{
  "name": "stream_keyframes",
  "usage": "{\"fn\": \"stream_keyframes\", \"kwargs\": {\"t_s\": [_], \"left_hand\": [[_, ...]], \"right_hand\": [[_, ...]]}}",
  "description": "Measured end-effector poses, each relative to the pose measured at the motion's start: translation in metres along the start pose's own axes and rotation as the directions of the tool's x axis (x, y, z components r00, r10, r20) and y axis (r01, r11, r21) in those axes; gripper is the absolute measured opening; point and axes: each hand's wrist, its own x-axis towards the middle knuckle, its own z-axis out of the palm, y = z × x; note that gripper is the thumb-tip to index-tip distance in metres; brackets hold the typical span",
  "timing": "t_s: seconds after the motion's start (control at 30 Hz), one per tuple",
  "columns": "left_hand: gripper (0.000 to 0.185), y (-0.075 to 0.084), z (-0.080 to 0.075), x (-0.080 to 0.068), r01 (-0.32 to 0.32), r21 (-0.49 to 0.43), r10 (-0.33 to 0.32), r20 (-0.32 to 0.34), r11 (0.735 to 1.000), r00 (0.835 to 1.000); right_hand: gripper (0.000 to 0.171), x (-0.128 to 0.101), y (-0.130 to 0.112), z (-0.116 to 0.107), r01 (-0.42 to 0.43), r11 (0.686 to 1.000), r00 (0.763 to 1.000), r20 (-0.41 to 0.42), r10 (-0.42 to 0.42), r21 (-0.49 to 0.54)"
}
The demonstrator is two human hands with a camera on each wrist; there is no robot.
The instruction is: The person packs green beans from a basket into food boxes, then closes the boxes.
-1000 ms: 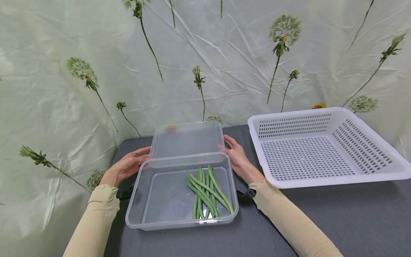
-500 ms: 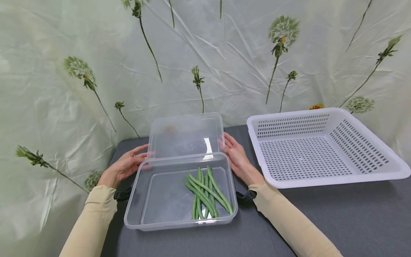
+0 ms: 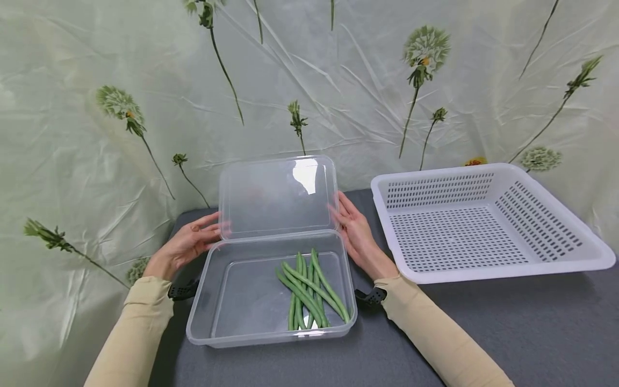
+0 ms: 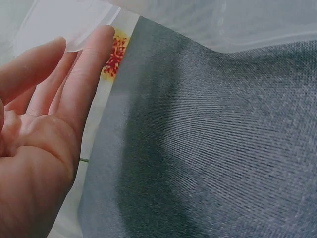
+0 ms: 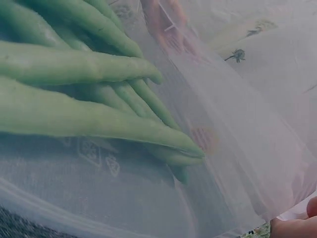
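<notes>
The left hand (image 3: 186,246) and the right hand (image 3: 355,234) hold the clear lid (image 3: 278,196) by its two side edges, fingers straight and pressed flat against it. The lid stands tilted behind the clear box (image 3: 232,301). Green beans (image 3: 309,290) lie in the box on the grey table (image 3: 532,322), and a white basket (image 3: 483,269) stands just beside it.

I see staged tabletop setup, prob. home: floral plastic sheet backdrop (image 3: 145,80), grey cloth table (image 3: 508,322), white basket (image 3: 556,263).
</notes>
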Motion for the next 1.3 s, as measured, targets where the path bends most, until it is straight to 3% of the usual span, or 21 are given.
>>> {"fn": "stream_keyframes", "kwargs": {"t_s": [0.2, 0.37, 0.57, 0.8, 1.07, 1.3], "left_hand": [[0.067, 0.004, 0.001, -0.002, -0.045, -0.04, 0.046, 0.027, 0.998, 0.999], [0.054, 0.007, 0.001, -0.003, -0.081, -0.046, 0.084, 0.064, 0.996, 0.994], [0.046, 0.013, 0.002, -0.003, -0.133, -0.019, 0.134, 0.099, 0.991, 0.986], [0.043, 0.015, 0.006, -0.003, -0.145, -0.003, 0.145, 0.08, 0.989, 0.986], [0.047, 0.019, 0.012, -0.002, -0.163, -0.087, 0.172, 0.116, 0.983, 0.978], [0.048, 0.022, 0.013, -0.004, -0.177, -0.047, 0.181, 0.115, 0.983, 0.977]], "right_hand": [[0.057, -0.003, -0.003, 0.004, 0.037, 0.999, 0.999, 0.008, -0.037, 0.027], [0.057, -0.006, -0.006, 0.007, 0.067, 0.998, 0.998, 0.021, -0.067, 0.012], [0.057, -0.01, -0.009, 0.01, 0.101, 0.99, 0.995, 0.029, -0.099, -0.096], [0.06, -0.017, -0.013, 0.015, 0.111, 0.973, 0.994, 0.027, -0.107, -0.203], [0.061, -0.021, -0.016, 0.021, 0.176, 0.956, 0.984, 0.038, -0.172, -0.232], [0.063, -0.029, -0.022, 0.025, 0.168, 0.905, 0.986, 0.05, -0.162, -0.39]]}}
